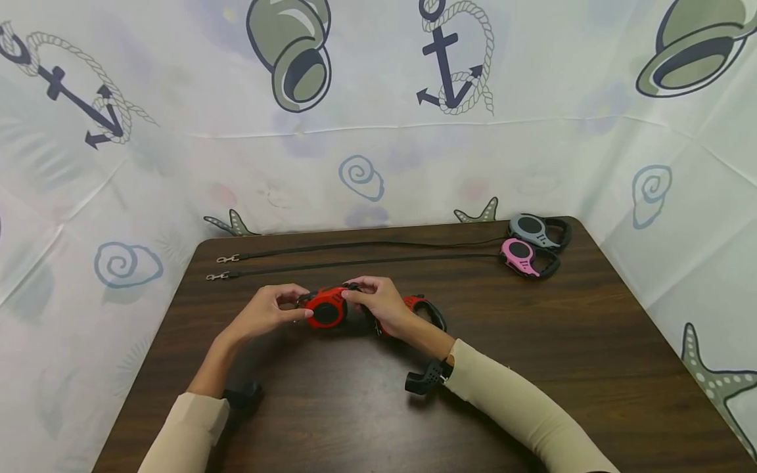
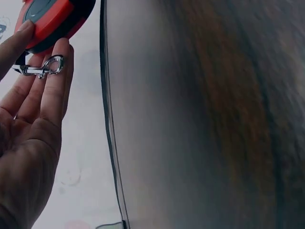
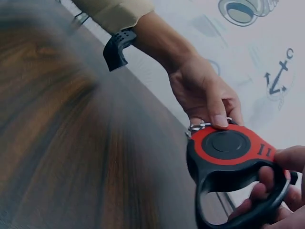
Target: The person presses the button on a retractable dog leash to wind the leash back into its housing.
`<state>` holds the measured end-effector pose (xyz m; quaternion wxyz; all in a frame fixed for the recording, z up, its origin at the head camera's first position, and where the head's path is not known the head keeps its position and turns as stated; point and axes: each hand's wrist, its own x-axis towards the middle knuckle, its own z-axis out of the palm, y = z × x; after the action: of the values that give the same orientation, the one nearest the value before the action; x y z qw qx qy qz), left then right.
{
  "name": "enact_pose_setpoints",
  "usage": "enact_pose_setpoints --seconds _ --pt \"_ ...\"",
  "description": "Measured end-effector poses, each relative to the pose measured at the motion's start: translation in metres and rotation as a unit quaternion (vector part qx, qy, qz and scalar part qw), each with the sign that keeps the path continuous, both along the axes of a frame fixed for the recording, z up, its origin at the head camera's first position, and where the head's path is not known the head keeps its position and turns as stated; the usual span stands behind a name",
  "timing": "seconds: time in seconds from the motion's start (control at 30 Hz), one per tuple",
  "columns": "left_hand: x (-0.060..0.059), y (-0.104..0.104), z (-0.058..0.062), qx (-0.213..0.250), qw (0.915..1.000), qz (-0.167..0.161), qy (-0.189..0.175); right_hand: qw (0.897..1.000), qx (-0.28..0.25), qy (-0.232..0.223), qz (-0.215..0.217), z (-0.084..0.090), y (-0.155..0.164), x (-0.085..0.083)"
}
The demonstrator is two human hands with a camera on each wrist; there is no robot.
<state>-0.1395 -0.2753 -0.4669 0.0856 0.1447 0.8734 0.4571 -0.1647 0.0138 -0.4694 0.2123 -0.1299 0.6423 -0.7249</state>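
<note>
Both hands hold a red and black retractable dog leash (image 1: pixel 326 309) above the table. My left hand (image 1: pixel 266 314) pinches its rounded casing, the thumb on the face and the fingers behind. In the left wrist view, a silver snap hook (image 2: pixel 44 69) lies across those fingers, just below the casing. My right hand (image 1: pixel 381 303) grips the black loop handle (image 3: pixel 205 202), with fingers passing through the loop in the right wrist view. Another red leash (image 1: pixel 412 302) with a black handle is on the table, partly hidden by my right hand and forearm.
Toward the back right of the dark wood table (image 1: pixel 331 407), a grey-blue leash (image 1: pixel 528 225) and a pink leash (image 1: pixel 519 256) lie together. Their black cords (image 1: pixel 367 263) stretch left, ending in metal hooks (image 1: pixel 217 276). A printed cloth (image 1: pixel 408 171) hangs behind and beside the table.
</note>
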Motion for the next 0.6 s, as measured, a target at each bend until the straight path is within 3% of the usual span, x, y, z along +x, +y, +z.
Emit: enact_pose_setpoints --seconds 0.1,0.23,0.5,0.6 --pt "0.001 -0.004 -0.002 0.000 1.0000 -0.003 -0.006 0.998 0.048 0.048 0.015 0.001 -0.002 0.000" --pt "0.002 -0.009 -0.005 -0.003 0.9999 -0.005 -0.015 0.987 0.119 0.104 0.029 0.002 -0.004 -0.002" --pt "0.001 -0.012 -0.008 -0.005 0.9991 -0.013 -0.040 0.969 0.199 0.143 0.042 0.005 -0.006 -0.008" --pt "0.001 -0.012 -0.011 -0.003 0.9987 -0.020 -0.047 0.956 0.238 0.166 0.045 0.005 -0.005 -0.010"
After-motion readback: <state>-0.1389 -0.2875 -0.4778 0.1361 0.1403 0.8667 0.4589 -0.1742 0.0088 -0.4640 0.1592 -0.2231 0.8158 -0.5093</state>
